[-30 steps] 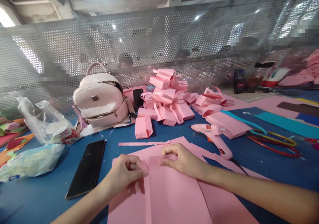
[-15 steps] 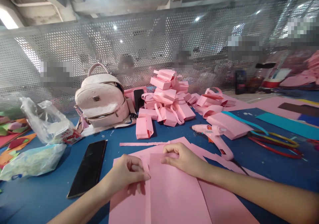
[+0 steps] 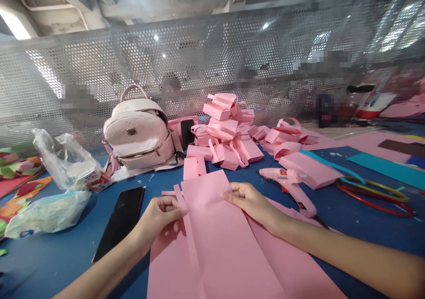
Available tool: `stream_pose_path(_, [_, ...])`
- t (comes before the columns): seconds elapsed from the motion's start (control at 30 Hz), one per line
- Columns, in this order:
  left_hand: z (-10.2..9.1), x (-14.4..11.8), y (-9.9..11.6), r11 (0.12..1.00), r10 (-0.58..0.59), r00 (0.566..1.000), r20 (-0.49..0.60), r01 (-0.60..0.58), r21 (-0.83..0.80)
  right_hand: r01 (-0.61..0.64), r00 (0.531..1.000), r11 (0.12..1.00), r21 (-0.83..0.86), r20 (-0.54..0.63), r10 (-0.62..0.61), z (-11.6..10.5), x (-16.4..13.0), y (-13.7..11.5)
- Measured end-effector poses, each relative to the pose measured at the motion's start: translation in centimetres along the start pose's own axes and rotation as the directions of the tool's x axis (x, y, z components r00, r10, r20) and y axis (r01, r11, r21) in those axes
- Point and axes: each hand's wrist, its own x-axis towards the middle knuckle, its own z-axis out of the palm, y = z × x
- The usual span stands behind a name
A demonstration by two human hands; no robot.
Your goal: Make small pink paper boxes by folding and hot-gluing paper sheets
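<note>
In the middle, a pink paper sheet [image 3: 226,237] is raised at its far end above larger pink paper lying on the table. My right hand [image 3: 257,203] pinches the sheet's right edge between thumb and fingers. Along its left side runs a narrow pink strip [image 3: 189,228], its top standing slightly apart from the sheet. My left hand [image 3: 163,219] is closed with thumb and fingertips on that strip; whether it also grips the sheet's edge I cannot tell. Right of my right hand lies a pink glue gun [image 3: 292,186].
A pile of folded pink paper boxes [image 3: 229,135] stands beyond the sheet. At the left are a black phone [image 3: 119,223], a pale pink backpack [image 3: 139,135] and plastic bags [image 3: 49,210]. Coloured hoops [image 3: 375,197] lie at the right on the blue table [image 3: 113,281]. A perforated screen [image 3: 199,46] rises behind.
The sheet's far end has come up off the paper beneath, lifted by both hands. My left hand has moved up and left with the strip; my right hand has shifted to the sheet's right edge.
</note>
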Motion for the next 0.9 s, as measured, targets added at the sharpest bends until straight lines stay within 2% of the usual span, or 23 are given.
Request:
stream_pose_path(0.17, [0.12, -0.14, -0.19, 1.0, 0.013, 1.0, -0.013, -0.013, -0.026, -0.019, 1.0, 0.997, 0.077, 0.024, 0.018, 0.08, 0.03, 0.45])
stream_pose_path(0.33, [0.15, -0.37, -0.02, 0.999, 0.01, 1.0, -0.013, -0.011, -0.043, -0.002, 1.0, 0.999, 0.054, 0.024, 0.0, 0.04, 0.01, 0.37])
stream_pose_path(0.5, [0.24, -0.51, 0.34, 0.999, 0.006, 0.999, -0.035, -0.007, -0.042, -0.001, 0.997, 0.999, -0.033, -0.082, -0.002, 0.01, -0.04, 0.45])
stream_pose_path(0.7, [0.27, -0.42, 0.52, 0.999, -0.021, 1.0, 0.022, 0.021, -0.031, 0.0, 1.0, 0.997, 0.076, -0.013, 0.001, 0.21, -0.12, 0.36])
stream_pose_path(0.9, [0.26, -0.31, 0.33, 0.999, 0.004, 1.0, -0.021, -0.005, -0.032, 0.026, 1.0, 0.997, 0.074, -0.014, -0.025, 0.16, -0.03, 0.48])
